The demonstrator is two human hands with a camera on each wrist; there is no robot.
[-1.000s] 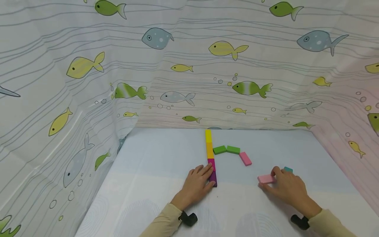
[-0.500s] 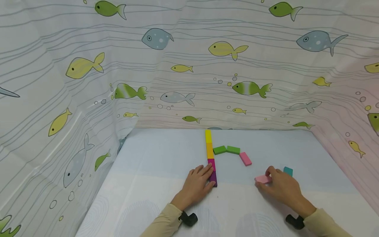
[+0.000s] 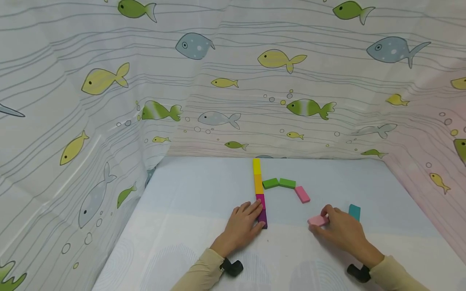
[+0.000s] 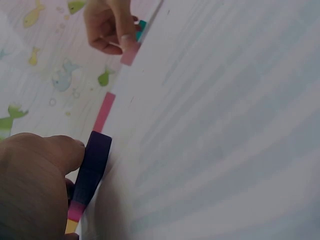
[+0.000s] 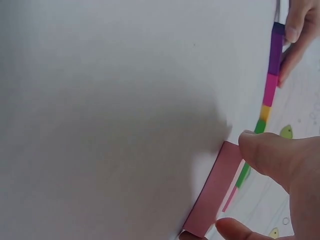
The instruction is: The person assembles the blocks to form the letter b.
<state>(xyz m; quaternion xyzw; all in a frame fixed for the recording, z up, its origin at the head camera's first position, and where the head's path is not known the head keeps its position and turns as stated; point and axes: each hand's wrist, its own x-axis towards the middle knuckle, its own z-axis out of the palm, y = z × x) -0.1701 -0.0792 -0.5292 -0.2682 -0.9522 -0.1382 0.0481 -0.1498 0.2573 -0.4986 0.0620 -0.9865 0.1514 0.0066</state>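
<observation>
My right hand (image 3: 342, 228) pinches a light pink block (image 3: 318, 220) between thumb and fingers, low over the table. In the right wrist view the same pink block (image 5: 215, 190) lies lengthwise between thumb and fingertips. My left hand (image 3: 238, 226) rests with extended fingers along a magenta block (image 3: 260, 197) and a purple block (image 3: 262, 218). These continue a straight column with an orange block (image 3: 258, 184) and a yellow block (image 3: 257, 166). Two green blocks (image 3: 287, 183) and a deeper pink block (image 3: 302, 194) curve rightward from the column.
Behind the right hand lies a teal block (image 3: 354, 211), partly hidden by it. A pale cloth (image 3: 204, 182) covers the table. Fish-printed curtains (image 3: 255, 137) enclose the back and both sides. Each wrist carries a black camera (image 3: 232, 268).
My right hand has slid leftward with the light pink block, toward the curve of blocks, uncovering more of the teal block. The left hand stays where it was.
</observation>
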